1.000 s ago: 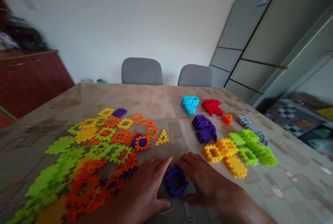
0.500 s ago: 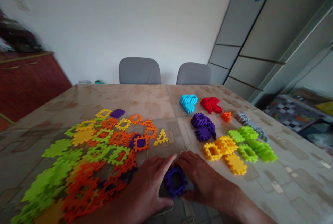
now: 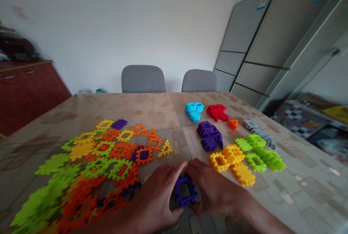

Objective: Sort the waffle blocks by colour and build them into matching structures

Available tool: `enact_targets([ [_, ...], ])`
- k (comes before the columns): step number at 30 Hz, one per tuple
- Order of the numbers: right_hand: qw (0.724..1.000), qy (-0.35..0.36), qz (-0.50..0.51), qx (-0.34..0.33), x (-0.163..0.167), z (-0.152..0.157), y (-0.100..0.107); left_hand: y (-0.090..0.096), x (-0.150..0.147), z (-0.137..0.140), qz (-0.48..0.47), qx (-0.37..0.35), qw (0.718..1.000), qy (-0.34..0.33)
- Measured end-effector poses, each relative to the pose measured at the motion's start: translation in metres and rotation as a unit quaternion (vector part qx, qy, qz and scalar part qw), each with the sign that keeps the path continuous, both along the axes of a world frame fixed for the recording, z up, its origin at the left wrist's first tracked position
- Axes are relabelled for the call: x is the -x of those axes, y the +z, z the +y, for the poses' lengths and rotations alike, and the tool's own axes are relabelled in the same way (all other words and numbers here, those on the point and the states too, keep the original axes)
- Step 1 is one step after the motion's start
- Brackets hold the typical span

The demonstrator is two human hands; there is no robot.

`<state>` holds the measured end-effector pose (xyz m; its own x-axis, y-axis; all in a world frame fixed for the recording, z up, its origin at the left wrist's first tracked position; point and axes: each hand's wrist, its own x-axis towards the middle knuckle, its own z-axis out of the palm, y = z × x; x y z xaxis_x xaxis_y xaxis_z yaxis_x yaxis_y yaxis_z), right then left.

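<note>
Low in the middle of the head view, a purple square interlocking piece with an open centre (image 3: 185, 191) sits between my two hands; several may be stacked, but I cannot tell. My left hand (image 3: 160, 194) grips its left side, thumb and fingers curved around the edge. On its right side, my right hand (image 3: 210, 187) is closed on the same piece, its fingertips partly hidden behind it. A yellow triangle piece (image 3: 165, 148) lies on the table just beyond my left hand. The yellow-orange square pieces (image 3: 219, 161) lie just beyond my right hand.
Loose green pieces (image 3: 51, 190) and orange pieces (image 3: 81, 205) spread over the left side. Grouped stacks stand at the right: cyan (image 3: 194, 111), red (image 3: 217, 112), purple (image 3: 209, 136), green (image 3: 272, 157) and grey (image 3: 259, 132). Two grey chairs (image 3: 143, 78) stand behind the table (image 3: 95, 105).
The view has shifted slightly, so the table and pieces appear a little lower and to the left. Both hands stay around the purple square piece, which appears slightly more to the right.
</note>
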<state>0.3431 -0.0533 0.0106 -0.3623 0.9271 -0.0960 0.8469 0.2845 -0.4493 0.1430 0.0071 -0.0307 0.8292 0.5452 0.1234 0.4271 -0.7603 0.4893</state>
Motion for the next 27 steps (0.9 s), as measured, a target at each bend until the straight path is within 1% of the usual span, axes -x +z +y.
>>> enact_targets([
  [2,1.0,-0.002,0.014,-0.015,-0.009,0.003,0.011,0.012,-0.008,0.007,-0.022,-0.028,0.999,-0.012],
  [5,0.998,-0.01,0.035,-0.052,-0.031,0.011,0.031,0.039,-0.03,0.023,-0.039,-0.072,0.996,-0.028],
  [9,0.994,-0.004,0.021,-0.103,-0.072,0.03,0.057,0.076,-0.077,0.052,-0.039,-0.099,0.992,-0.061],
  [11,0.994,-0.023,0.005,-0.11,-0.096,0.042,0.066,0.09,-0.103,0.068,-0.036,-0.105,0.991,-0.079],
  [13,0.992,-0.059,-0.008,-0.108,-0.12,0.052,0.072,0.099,-0.13,0.083,-0.029,-0.112,0.989,-0.092],
  [16,0.991,-0.105,-0.015,-0.081,-0.154,0.067,0.074,0.106,-0.167,0.102,-0.02,-0.116,0.987,-0.107],
  [18,0.99,-0.123,-0.011,-0.061,-0.173,0.076,0.071,0.108,-0.188,0.112,-0.016,-0.112,0.986,-0.122],
  [21,0.99,-0.135,-0.014,-0.041,-0.197,0.088,0.065,0.109,-0.208,0.126,-0.005,-0.093,0.985,-0.148],
  [24,0.989,-0.142,-0.033,-0.026,-0.215,0.099,0.055,0.106,-0.211,0.14,-0.007,-0.067,0.984,-0.165],
  [27,0.988,-0.146,-0.054,-0.008,-0.226,0.107,0.043,0.095,-0.195,0.156,-0.014,-0.037,0.986,-0.162],
])
